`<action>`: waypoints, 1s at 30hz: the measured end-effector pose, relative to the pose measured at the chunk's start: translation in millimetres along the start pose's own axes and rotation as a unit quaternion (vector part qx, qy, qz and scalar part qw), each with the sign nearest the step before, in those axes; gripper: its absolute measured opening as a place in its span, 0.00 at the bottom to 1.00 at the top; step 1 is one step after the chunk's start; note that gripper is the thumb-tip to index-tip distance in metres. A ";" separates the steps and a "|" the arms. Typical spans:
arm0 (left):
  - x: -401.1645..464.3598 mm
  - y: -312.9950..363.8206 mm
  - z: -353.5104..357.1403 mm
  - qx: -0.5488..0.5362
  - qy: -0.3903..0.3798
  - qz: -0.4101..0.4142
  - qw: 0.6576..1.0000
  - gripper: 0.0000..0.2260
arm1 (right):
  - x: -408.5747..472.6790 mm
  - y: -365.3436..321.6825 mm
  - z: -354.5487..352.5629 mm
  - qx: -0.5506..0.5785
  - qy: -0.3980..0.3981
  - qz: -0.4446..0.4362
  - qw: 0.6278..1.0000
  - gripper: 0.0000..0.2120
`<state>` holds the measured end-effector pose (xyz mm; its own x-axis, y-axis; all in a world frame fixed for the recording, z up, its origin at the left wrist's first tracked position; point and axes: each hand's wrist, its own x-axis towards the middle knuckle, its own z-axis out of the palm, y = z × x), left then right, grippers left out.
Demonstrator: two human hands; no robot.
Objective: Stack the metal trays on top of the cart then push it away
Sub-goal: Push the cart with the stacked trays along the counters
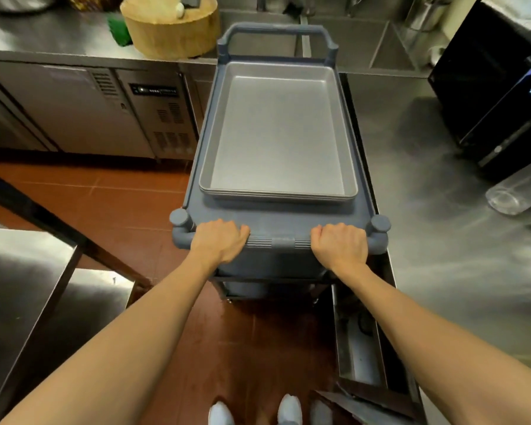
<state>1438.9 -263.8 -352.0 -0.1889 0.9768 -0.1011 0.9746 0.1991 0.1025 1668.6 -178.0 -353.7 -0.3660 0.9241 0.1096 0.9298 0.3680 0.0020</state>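
Observation:
A grey-blue plastic cart stands in the aisle straight ahead of me. On its top shelf lies a stack of shallow metal trays, nested one in another, the uppermost one bare inside. My left hand grips the left part of the cart's near handle bar. My right hand grips the right part of the same bar. A second handle rises at the cart's far end.
A steel counter runs along the right with a black appliance and a clear container. Ahead, a steel counter holds a round wooden chopping block above fridge cabinets. A steel table stands near left. The floor is red tile.

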 end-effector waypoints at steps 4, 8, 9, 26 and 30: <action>-14.1 -4.4 -3.1 0.054 -0.005 0.029 0.998 0.12 | 3.8 -6.2 0.6 -0.003 -0.011 -0.030 0.999 0.20; -27.5 -12.2 -4.6 0.120 -0.021 0.052 0.991 0.06 | 11.5 -14.8 1.9 -0.012 0.014 -0.082 0.996 0.19; -30.6 -15.7 -5.4 0.127 -0.023 0.049 0.990 0.08 | 12.9 -18.8 1.4 -0.011 0.022 -0.093 0.995 0.20; -59.2 -76.2 -12.3 0.097 -0.038 -0.063 0.993 0.09 | 50.4 -97.3 3.6 -0.029 0.024 -0.252 0.967 0.18; -52.8 -77.4 -14.9 0.086 -0.031 -0.091 0.992 0.08 | 74.0 -104.2 2.6 -0.029 0.032 -0.288 0.957 0.19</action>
<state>1371.7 -329.6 -339.9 -0.3604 0.9184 -0.1631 0.9324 0.3494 -0.0926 1544.5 -147.7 -348.4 -0.8172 0.5603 0.1349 0.5754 0.8066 0.1352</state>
